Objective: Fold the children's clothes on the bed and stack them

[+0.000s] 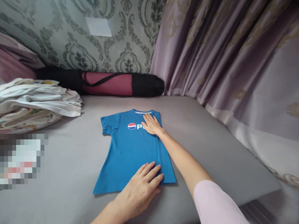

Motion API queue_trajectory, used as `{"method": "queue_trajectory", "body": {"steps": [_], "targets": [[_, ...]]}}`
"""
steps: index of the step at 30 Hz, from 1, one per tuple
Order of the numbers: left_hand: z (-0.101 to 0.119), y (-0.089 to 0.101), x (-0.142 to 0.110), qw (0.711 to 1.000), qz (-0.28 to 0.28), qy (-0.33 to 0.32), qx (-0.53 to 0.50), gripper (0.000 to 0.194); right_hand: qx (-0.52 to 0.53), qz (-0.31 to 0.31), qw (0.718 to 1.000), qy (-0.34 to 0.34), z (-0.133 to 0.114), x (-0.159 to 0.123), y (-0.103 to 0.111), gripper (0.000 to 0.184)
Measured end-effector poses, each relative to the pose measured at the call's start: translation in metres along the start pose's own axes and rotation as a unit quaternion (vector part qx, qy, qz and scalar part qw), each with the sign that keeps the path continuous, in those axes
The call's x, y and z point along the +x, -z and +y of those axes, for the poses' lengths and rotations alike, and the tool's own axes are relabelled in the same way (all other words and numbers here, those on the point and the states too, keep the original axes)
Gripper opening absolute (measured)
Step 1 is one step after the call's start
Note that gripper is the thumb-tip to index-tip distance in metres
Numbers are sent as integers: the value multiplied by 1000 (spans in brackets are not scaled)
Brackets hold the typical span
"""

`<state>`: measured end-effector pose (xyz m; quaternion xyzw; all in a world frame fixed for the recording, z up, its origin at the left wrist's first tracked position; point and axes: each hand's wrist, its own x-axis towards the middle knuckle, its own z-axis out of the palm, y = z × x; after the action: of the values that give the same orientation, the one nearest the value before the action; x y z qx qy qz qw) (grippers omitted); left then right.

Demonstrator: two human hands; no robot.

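A blue T-shirt (130, 155) lies spread on a grey bed surface, its collar pointing away from me. A round red, white and blue logo and white letters are printed on the chest, the letters partly covered. Its left sleeve sticks out flat; no sleeve shows on the right side, where a lengthwise crease runs down to the hem. My right hand (151, 124) lies flat on the upper right chest, just below the collar, fingers stretched. Near the lower right hem is my left hand (146, 183), its fingers extended over the fabric and its thumb lower down.
A heap of white and patterned clothes (39, 102) sits at the left. Along the wall lies a long pink and black bag (109, 84) with a strap. Lilac curtains (210, 46) hang on the right beside the bed (198, 133). A blurred patch covers the left edge.
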<state>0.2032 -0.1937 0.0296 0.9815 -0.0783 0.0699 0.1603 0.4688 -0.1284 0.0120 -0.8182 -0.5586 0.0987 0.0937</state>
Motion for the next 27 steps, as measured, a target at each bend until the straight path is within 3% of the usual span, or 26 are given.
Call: {"method": "queue_trajectory", "body": {"steps": [4, 8, 14, 18, 21, 24, 27], "targets": [[-2, -2, -1, 1000, -2, -4, 5, 47, 52, -1, 999, 1, 8, -2, 10, 66], [-1, -1, -1, 1000, -3, -2, 2, 49, 22, 104, 991, -78, 21, -2, 11, 65], [2, 6, 1, 999, -18, -12, -27, 44, -12, 57, 988, -145, 34, 5, -3, 69], [3, 10, 0, 999, -14, -7, -44, 42, 7, 69, 988, -135, 33, 0, 3, 65], [2, 15, -1, 998, 2, 3, -60, 40, 0, 91, 992, -89, 24, -8, 8, 62], [-3, 18, -1, 996, 48, 32, -73, 37, -18, 84, 996, -38, 11, -14, 3, 62], [-11, 18, -3, 987, 119, 68, -80, 35, -14, 40, 998, -37, 1, -14, -4, 63]]}}
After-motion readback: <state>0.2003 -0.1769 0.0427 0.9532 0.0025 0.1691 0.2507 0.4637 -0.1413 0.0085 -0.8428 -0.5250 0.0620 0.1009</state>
